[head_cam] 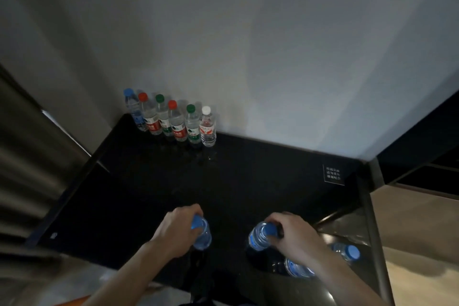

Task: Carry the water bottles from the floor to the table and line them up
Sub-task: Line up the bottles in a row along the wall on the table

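My left hand grips a blue-capped water bottle by its neck, above the near part of the black table. My right hand grips a second blue-capped bottle the same way. Several bottles with blue, red, green and white caps stand upright in a row against the wall at the table's far left. Lower right, two more blue-capped bottles lie low: one beyond my right wrist, another partly hidden under my forearm.
A grey wall backs the table. A small white-text sign sits at the far right corner. A dark frame post runs along the table's right edge, with tan floor beyond. A curtain-like surface hangs at left.
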{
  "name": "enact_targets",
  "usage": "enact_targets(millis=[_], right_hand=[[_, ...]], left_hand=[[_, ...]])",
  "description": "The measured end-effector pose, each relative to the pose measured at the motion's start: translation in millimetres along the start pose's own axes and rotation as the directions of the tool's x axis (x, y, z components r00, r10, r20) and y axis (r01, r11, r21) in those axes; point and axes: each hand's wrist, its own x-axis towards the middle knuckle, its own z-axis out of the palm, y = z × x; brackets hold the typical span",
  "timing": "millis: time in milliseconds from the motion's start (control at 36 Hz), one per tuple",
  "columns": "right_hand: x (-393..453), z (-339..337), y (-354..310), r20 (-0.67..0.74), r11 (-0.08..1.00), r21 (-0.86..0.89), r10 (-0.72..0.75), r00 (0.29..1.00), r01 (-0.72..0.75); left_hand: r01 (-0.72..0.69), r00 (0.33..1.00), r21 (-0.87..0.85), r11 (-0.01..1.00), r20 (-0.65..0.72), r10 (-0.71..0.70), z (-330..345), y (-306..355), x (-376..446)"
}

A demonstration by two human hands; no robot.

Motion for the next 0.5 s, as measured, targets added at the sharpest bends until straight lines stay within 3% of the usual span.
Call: enact_targets(millis=[250,500], right_hand=[[9,-1,0,-0.038,0.989,-0.102,-0.115,0.993,0.111],[21,-6,-4,-0.123,0.997,-0.074,-0.027,0.992,0.018]], left_hand=[[0.093,0.979,-0.037,0.995,-0.179,-0.099,15,20,0],[0.006,0.993,0.01,1.0,-0.117,-0.005,6,18,29]])
